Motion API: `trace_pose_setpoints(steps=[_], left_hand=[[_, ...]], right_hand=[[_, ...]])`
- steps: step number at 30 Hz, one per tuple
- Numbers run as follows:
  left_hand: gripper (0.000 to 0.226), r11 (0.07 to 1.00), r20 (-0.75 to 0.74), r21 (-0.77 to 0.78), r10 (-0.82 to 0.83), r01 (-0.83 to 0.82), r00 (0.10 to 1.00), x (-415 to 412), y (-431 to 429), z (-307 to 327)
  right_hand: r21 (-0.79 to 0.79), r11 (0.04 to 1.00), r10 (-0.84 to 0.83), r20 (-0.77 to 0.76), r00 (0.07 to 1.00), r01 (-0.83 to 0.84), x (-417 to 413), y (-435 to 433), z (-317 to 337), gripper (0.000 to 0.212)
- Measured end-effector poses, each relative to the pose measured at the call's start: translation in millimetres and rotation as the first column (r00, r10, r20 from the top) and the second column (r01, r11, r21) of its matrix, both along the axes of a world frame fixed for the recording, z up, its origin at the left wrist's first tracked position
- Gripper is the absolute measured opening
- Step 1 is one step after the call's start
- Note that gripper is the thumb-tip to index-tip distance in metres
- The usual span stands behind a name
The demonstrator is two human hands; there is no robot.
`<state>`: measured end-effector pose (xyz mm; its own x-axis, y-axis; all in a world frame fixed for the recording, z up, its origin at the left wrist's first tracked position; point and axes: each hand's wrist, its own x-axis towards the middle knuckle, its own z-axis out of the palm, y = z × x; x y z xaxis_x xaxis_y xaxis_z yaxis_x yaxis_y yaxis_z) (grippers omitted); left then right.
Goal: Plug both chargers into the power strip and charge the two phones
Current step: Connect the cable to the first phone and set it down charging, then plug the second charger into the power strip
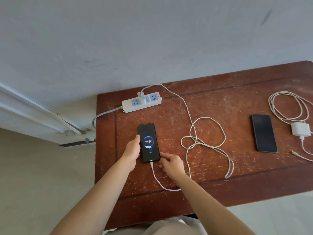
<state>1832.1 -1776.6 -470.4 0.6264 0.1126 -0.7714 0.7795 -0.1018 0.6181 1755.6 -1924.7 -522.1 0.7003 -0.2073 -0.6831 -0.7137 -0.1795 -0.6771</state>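
A white power strip (141,104) lies at the table's far left with one white charger (141,97) plugged into it. Its long white cable (205,145) loops over the table and ends in the bottom of a black phone (148,142), whose screen shows a charging animation and 44.90%. My left hand (133,150) grips that phone's left edge. My right hand (171,164) rests by the phone's bottom right corner, fingers curled beside the plug. A second black phone (264,133) lies dark at the right. Next to it lies a second white charger (300,129), unplugged, with its coiled cable (288,106).
The worn brown wooden table (220,102) stands against a grey wall. The strip's grey cord (101,115) runs off the left edge toward the floor. A white door frame (42,114) lies at the left.
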Motion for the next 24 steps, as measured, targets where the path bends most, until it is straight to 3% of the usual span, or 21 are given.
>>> trace_pose_setpoints(steps=[4,8,10,14,18,24], left_hand=[[0.059,0.998,0.018,-0.027,-0.060,0.061,0.998,-13.1,0.6,3.8],[0.055,0.994,0.055,-0.003,-0.108,0.108,0.993,-24.7,7.9,7.3],[0.053,0.993,0.066,0.032,-0.117,0.115,0.991,-23.2,12.4,7.9],[0.051,0.959,0.186,0.164,-0.261,0.232,0.947,-7.3,3.4,14.9],[0.051,0.901,0.269,0.143,-0.434,0.410,0.860,5.6,-48.1,32.8],[0.037,0.715,0.400,0.187,-0.681,0.673,0.613,-12.4,-161.9,55.6]], right_hand=[[-0.091,0.989,0.116,0.016,0.993,-0.114,1.2,-0.5,3.5,0.039],[-0.137,0.951,0.283,0.019,0.959,-0.278,2.7,-7.9,17.9,0.040],[-0.175,0.945,0.289,0.042,0.957,-0.277,2.5,-19.1,28.5,0.038],[-0.300,0.943,0.181,0.102,0.978,-0.143,-6.8,-58.4,55.1,0.038],[-0.389,0.918,-0.009,0.161,0.987,0.072,-38.9,-115.7,83.1,0.037],[-0.464,0.837,-0.214,0.209,0.954,0.289,-97.0,-204.5,91.6,0.039]])
